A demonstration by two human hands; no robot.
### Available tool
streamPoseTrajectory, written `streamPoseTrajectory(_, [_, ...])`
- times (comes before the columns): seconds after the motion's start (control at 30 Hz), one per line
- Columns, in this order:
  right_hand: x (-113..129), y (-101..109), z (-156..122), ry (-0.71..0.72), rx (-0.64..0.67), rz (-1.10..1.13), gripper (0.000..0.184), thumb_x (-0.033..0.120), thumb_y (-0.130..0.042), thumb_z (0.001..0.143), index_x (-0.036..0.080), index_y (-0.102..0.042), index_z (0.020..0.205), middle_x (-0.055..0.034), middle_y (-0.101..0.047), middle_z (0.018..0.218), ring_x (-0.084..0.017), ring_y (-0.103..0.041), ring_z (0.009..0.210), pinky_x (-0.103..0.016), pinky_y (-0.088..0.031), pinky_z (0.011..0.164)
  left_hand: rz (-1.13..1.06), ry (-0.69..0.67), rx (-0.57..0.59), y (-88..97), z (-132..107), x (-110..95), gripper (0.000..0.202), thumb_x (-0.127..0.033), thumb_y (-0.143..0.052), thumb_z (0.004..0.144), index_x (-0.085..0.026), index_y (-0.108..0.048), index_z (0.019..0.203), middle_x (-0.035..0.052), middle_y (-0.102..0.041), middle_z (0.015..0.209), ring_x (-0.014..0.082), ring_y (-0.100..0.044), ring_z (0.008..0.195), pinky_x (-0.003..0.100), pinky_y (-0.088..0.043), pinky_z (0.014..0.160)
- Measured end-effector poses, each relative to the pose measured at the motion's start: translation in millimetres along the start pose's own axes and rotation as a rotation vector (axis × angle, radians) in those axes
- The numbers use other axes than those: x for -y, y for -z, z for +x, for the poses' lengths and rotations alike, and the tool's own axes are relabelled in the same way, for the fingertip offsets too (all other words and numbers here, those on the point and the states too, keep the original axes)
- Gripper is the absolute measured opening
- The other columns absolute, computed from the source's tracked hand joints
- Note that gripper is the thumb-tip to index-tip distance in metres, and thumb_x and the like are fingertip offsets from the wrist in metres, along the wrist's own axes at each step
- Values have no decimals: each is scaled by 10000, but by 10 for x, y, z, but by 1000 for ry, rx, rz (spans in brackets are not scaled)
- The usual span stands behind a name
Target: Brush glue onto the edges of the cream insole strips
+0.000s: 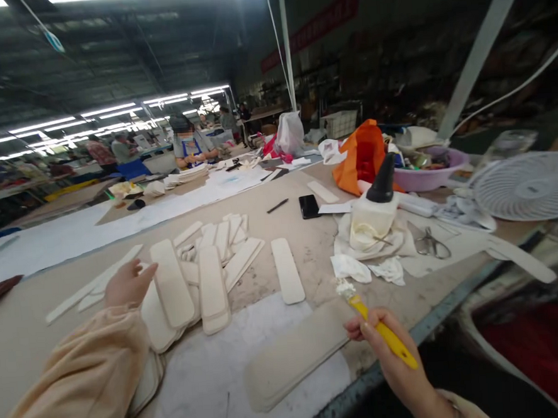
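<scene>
My right hand (391,347) is closed around the yellow handle of a brush (385,332), whose tip carries white paste. Beneath the brush lies a stack of large beige rounded panels (297,356) on a white sheet (200,390). On the left, my left hand (130,284) hovers beside a pile of smaller beige rounded strips (173,285), thumb and fingers apart and nothing visible in them. Whether its fingertips touch the nearest strip, I cannot tell. One single strip (287,271) lies apart, between the pile and some crumpled white tissues (351,269).
A white glue bottle (374,219) with a black nozzle stands on a cloth near scissors (431,244). Behind are a phone (309,207), an orange bag (361,153), a purple basin (428,173) and a white fan (533,186). Across the table sits another person (192,145).
</scene>
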State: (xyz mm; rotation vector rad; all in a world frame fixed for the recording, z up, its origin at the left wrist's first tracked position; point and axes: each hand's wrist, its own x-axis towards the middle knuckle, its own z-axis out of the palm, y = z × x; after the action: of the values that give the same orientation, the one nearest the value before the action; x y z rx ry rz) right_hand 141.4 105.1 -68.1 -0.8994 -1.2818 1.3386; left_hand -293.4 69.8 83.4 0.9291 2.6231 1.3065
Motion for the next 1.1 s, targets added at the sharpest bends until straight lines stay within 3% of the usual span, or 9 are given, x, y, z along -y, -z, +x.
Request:
streamPoseTrajectory(0.1, [-26,96,27,85,3,-78,171,385,-567,885,219,-527,882,-27,-654,754,-160,-606,650,-281,-534,615,87,-83,102,-281,-443,79,312,-294,-640,768,-151,-655,1045,-4,-694,1042,225,-589,1082,428,-375,1010])
streamPoseTrajectory(0.17, [-34,157,52,133,-10,-110,181,392,-546,895,215,-548,932,-11,-604,699,-150,-554,605,-270,-490,562,50,-263,260,-474,-959,203,268,-322,-683,733,-218,-708,978,35,-681,1141,236,-588,1103,367,-372,1047])
streamPoseTrajectory(0.23, [-35,201,77,142,-44,-123,205,400,-531,901,207,-558,965,1,-556,652,-147,-511,573,-265,-442,519,3,-387,385,-615,-1505,376,328,-345,-686,736,-239,-701,1046,78,-664,1183,263,-573,1141,383,-384,1055])
streamPoseTrajectory(0.33, [-16,225,97,97,-80,-115,226,414,-516,911,204,-563,981,12,-519,610,-140,-473,543,-257,-388,487,-22,-351,513,-710,-2124,653,512,-348,-730,697,-258,-637,1193,111,-577,1327,311,-493,1253,463,-361,1079])
streamPoseTrajectory(0.4, [1,214,89,54,-69,-94,242,428,-505,917,206,-570,988,19,-506,585,-133,-452,523,-251,-360,471,-62,-313,554,-727,-2338,786,620,-332,-756,673,-268,-583,1264,110,-500,1410,328,-393,1338,496,-293,1118])
streamPoseTrajectory(0.63, [-54,59,-103,-51,151,-161,278,414,-488,926,193,-630,1016,19,-483,567,-132,-437,499,-262,-332,465,-197,-239,532,-756,-2412,823,605,-287,-797,633,-284,-627,1213,96,-599,1308,347,-389,1338,511,-197,1154])
streamPoseTrajectory(0.83, [-71,-210,-224,-95,318,-241,203,388,-484,934,209,-576,969,39,-463,571,-127,-446,515,-258,-352,500,-49,-454,475,-805,-2437,929,616,-310,-752,699,-303,-562,1284,89,-615,1289,339,-454,1293,516,-286,1125])
streamPoseTrajectory(0.97, [11,-161,1,-29,132,-227,259,427,-474,936,186,-568,943,53,-440,528,-113,-425,464,-242,-327,454,76,-676,372,-836,-2392,1090,653,-347,-710,733,-307,-485,1345,89,-592,1316,331,-493,1260,505,-375,1080])
streamPoseTrajectory(1.1, [256,214,479,163,-215,-334,310,467,-507,915,166,-578,929,61,-439,513,-98,-401,446,-226,-314,440,153,-898,287,-911,-2296,1262,710,-392,-679,750,-253,-413,1394,98,-607,1295,315,-551,1201,460,-459,1019])
